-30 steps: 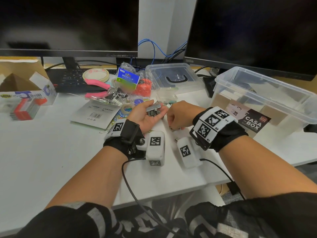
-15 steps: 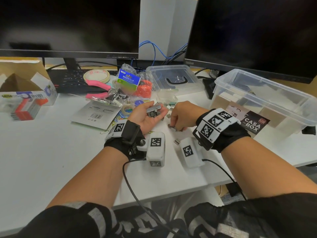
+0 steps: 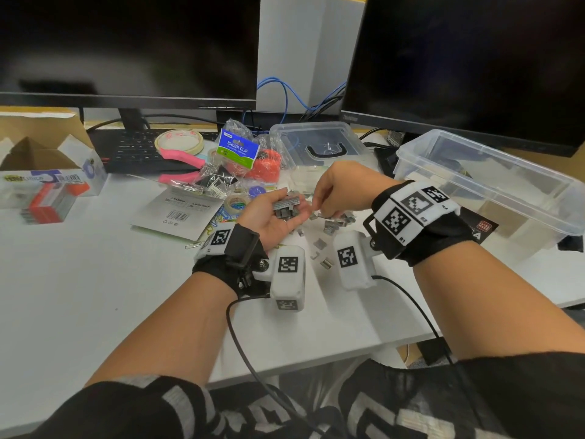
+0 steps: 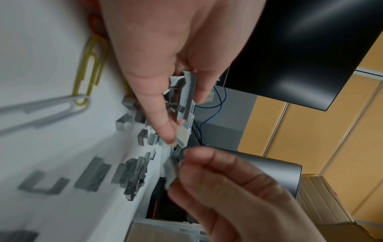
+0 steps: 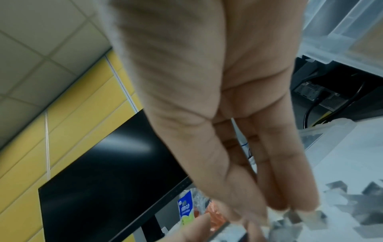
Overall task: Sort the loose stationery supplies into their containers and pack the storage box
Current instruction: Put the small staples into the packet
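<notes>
My left hand (image 3: 278, 213) lies palm up over the white desk and cradles a pile of grey staple strips (image 3: 286, 205); in the left wrist view its thumb and fingers (image 4: 157, 104) curl round the strips (image 4: 187, 96). Just right of that palm, my right hand (image 3: 316, 201) pinches one staple strip (image 4: 171, 170) between thumb and fingertips. More loose staples (image 3: 335, 221) are scattered on the desk under the right hand, and they show again in the right wrist view (image 5: 371, 206). A small clear case (image 3: 308, 180) sits behind the hands. The big clear storage box (image 3: 421, 177) stands at the right.
The box lid with a black handle (image 3: 319, 144) lies behind the hands. A binder clip bag (image 3: 239, 152), tape roll (image 3: 179, 141), pink scissors (image 3: 180, 167) and coloured paper clips (image 3: 221, 217) clutter the middle left. A cardboard carton (image 3: 50, 182) stands far left. Two monitors rise at the back.
My right hand has lifted from the loose staples on the desk and now sits over the left palm with a strip. The left hand has barely moved.
</notes>
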{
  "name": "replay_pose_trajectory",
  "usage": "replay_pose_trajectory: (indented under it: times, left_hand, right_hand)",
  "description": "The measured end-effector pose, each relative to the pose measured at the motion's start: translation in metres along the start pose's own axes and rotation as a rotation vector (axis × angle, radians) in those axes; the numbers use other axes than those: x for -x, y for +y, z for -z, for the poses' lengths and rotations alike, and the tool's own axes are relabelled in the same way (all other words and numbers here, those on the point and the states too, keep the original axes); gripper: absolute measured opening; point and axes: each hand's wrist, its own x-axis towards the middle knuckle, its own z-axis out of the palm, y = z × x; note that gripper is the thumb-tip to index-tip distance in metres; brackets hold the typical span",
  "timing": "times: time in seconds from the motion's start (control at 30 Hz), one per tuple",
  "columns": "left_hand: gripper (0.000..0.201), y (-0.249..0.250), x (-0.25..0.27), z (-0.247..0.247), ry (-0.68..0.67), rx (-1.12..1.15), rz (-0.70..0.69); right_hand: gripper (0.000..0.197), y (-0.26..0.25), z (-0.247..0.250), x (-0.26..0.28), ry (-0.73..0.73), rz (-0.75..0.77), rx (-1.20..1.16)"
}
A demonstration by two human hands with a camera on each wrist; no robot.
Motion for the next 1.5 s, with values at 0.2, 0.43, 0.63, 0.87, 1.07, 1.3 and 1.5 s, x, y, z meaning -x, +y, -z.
replay_pose_trajectory:
  times: [0.2, 0.43, 0.63, 0.87, 1.07, 1.3, 1.5]
  left_hand:
    - [0.025, -0.001, 0.002, -0.001, -0.083, 0.048, 0.046]
    - [0.025, 0.010, 0.001, 0.005, 0.028, 0.238, -0.021]
    - [0.021, 0.011, 0.003, 0.004, 0.043, 0.235, -0.058]
    - [0.017, 0.009, -0.001, 0.006, 0.060, 0.201, -0.082]
    - [0.018, 0.009, -0.001, 0.007, 0.058, 0.176, -0.098]
    - [0.017, 0.009, -0.002, 0.007, 0.028, 0.143, -0.084]
    - [0.025, 0.006, -0.003, 0.008, -0.016, 0.126, -0.028]
  right_hand:
    - [0.014, -0.006, -0.003, -0.007, 0.221, 0.163, -0.086]
    - [0.025, -0.001, -0.020, -0.008, 0.063, 0.055, 0.254]
    - [0.028, -0.006, -0.038, -0.016, -0.126, 0.210, 0.308]
    - [0.020, -0.008, -0.039, -0.017, -0.112, 0.236, 0.299]
    - [0.019, -0.006, -0.037, -0.016, -0.090, 0.224, 0.357]
    - [0.011, -0.008, -0.003, -0.009, 0.094, 0.232, 0.072]
    - [0.013, -0.019, 0.002, -0.015, 0.111, 0.257, 0.108]
